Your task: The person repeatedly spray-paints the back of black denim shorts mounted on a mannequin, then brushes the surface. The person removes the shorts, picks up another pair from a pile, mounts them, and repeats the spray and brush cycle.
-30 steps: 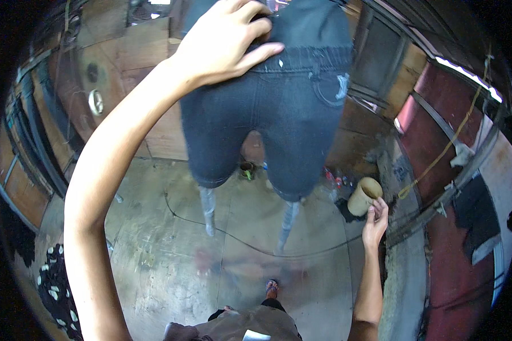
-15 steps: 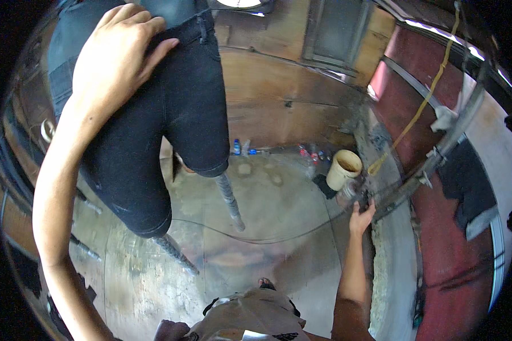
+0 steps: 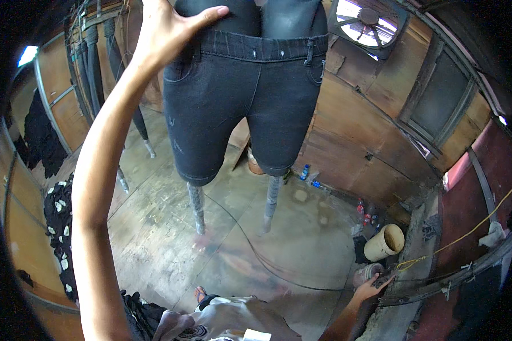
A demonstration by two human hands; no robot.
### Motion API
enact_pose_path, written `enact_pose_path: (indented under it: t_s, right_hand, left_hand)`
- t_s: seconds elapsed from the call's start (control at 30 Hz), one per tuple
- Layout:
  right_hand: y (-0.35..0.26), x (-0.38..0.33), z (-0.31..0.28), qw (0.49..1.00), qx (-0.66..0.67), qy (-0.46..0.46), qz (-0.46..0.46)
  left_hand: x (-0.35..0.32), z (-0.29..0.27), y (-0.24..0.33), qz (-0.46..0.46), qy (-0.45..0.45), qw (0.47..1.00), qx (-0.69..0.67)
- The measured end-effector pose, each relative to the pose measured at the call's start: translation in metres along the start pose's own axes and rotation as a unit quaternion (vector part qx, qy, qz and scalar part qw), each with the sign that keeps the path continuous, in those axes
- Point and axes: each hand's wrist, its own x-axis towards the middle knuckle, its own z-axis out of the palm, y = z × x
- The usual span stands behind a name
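Black denim shorts (image 3: 242, 102) are fitted on a dark lower-body mannequin form (image 3: 293, 20), with wrapped pole-like legs (image 3: 271, 199) below the hems. My left hand (image 3: 170, 28) is at the form's waist, upper left. Its thumb stretches out across the form above the waistband, while the fingertips run out of view. Low on the right, my right hand (image 3: 370, 290) curls around something dark that I cannot make out. A small round cup (image 3: 368, 274) sits directly against that hand.
A cream bucket (image 3: 384, 241) stands on the floor at right, near several bottles (image 3: 367, 216). A dark hose (image 3: 256, 256) crosses the floor. Yellow cord (image 3: 455, 238) hangs at right. Dark clothes (image 3: 42, 136) lie left; a fan (image 3: 370, 23) is set in the wall.
My view has swung, bringing the shorts upright near the middle. My left hand has gone from lying over the waist to the form's left side. The right hand shows lower.
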Motion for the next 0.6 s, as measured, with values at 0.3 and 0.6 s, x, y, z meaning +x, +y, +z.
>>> enact_pose_path:
  t_s: [0.3, 0.6]
  right_hand:
    - [-0.042, -0.020, -0.013, 0.962, 0.204, -0.062, 0.173]
    - [-0.180, -0.068, -0.081, 0.929, 0.179, -0.065, 0.316]
  left_hand:
    - [0.001, 0.002, -0.053, -0.143, -0.148, 0.961, -0.183]
    - [0.002, 0.021, -0.065, -0.137, -0.139, 0.952, -0.235]
